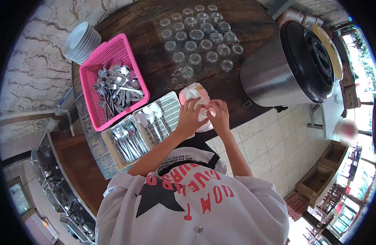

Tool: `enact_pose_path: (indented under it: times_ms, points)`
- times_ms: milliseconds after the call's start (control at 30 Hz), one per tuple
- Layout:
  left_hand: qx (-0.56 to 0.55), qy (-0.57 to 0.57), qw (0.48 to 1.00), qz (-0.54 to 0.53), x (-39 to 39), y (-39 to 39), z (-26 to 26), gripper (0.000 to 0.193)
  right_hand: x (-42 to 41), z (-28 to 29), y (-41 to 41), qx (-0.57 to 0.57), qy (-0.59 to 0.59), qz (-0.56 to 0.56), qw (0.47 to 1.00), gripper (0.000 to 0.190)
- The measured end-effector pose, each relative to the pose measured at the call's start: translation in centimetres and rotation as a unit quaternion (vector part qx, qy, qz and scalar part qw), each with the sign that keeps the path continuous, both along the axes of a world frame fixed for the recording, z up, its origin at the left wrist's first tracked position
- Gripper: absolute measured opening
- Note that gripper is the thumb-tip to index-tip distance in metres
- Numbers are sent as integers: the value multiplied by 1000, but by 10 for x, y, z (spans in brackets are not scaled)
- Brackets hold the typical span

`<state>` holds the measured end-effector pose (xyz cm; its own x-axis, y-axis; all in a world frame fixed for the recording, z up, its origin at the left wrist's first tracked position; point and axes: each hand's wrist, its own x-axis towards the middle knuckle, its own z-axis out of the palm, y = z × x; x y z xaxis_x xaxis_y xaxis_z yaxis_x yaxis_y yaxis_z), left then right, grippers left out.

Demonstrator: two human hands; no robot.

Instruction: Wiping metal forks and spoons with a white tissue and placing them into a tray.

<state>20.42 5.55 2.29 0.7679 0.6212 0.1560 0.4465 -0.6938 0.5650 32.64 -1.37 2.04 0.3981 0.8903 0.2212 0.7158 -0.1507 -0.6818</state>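
A plastic pack with white and pink printing (pixel 192 91), perhaps of paper napkins, lies at the table's near edge. My left hand (pixel 189 118) rests over it with fingers spread; whether they grip the plastic is hidden. The fingertips of my right hand (pixel 219 118) pinch the pack's wrapper close to my left fingers. Left of my hands is a cream cutlery basket (pixel 171 107). One section holds several utensils with white paper wrapped round their ends (pixel 151 114); another holds bare metal cutlery (pixel 129 141).
A pink plastic basket (pixel 85 88) of loose cutlery stands at left, beside stacked white plates (pixel 79 43). Upturned glasses (pixel 197 35) fill the far middle of the wooden table (pixel 129 18). A large steel pot with a black lid (pixel 267 73) rises at right.
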Motion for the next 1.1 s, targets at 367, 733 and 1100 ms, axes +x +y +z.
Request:
enact_pose_path:
  times_ms: [367,733,1100]
  points:
    - [-40,-156,987,7,1,12,23,22,-6,34,3,96,186,-34,977,15]
    - [-416,-282,858,103,-36,12,38,30,-26,39,1,81,467,-27,880,31]
    - [-322,-222,886,248,-69,-10,22,33,-57,59,-7,101,-52,117,987,32]
